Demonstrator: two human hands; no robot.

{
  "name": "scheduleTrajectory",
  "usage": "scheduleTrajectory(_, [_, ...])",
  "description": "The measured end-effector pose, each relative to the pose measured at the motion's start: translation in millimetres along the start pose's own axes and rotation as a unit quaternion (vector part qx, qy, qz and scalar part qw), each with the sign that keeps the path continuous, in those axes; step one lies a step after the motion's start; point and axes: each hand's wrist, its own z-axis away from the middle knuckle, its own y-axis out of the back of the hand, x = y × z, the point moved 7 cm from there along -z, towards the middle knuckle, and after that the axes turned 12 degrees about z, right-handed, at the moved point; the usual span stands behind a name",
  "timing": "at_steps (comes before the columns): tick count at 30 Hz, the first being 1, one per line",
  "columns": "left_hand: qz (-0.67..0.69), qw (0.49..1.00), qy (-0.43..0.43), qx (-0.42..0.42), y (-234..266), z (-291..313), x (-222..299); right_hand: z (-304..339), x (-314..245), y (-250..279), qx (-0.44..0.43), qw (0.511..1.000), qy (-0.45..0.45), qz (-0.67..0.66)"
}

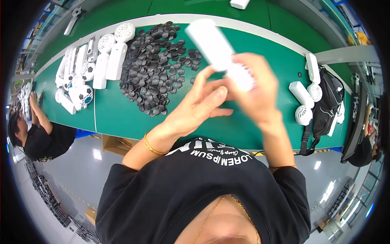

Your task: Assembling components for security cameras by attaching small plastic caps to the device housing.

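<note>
A white fan is held up over the green table, its long axis running from 11 o'clock at the handle's free end to 5 o'clock at the round grille head. The right hand, nearer to the head, has its fingers curled about it, though motion blur hides their exact closure. The left hand lies at 8 o'clock of the head, thumb and fingers parted, with no object visible between them; whether its raised fingertips touch the fan cannot be told. Relative to these left fingers, the head lies at 2 o'clock, the handle at 12. Loose black pieces are heaped at 10 o'clock of the left hand.
</note>
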Motion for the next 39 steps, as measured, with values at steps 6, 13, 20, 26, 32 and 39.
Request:
scheduleTrajectory(6, [0.117,0.980,-0.103,0.125,46.8,42.0,29.3,8.9,-75.7,-50.9,-0.060,0.967,0.132,-0.211])
scheduleTrajectory(13, [0.025,0.979,-0.147,0.141,81.8,66.5,70.4,-31.2,-32.0,-106.6,-0.099,0.983,0.129,-0.087])
scheduleTrajectory(20, [-0.012,0.967,-0.195,0.162,99.0,80.0,88.5,-29.5,-24.1,-138.6,-0.164,0.949,0.266,0.047])
scheduleTrajectory(26, [-0.063,0.963,-0.212,0.157,101.7,67.8,86.5,-34.5,-25.1,-138.5,-0.139,0.955,0.262,0.014])
scheduleTrajectory(32, [0.024,0.974,-0.187,0.127,94.1,49.7,77.2,-34.3,-38.9,-103.0,-0.229,0.941,-0.086,-0.233])
scheduleTrajectory(39, [0.019,0.980,-0.172,0.102,84.4,38.6,69.2,-14.8,-53.8,-93.2,-0.258,0.903,-0.093,-0.332])
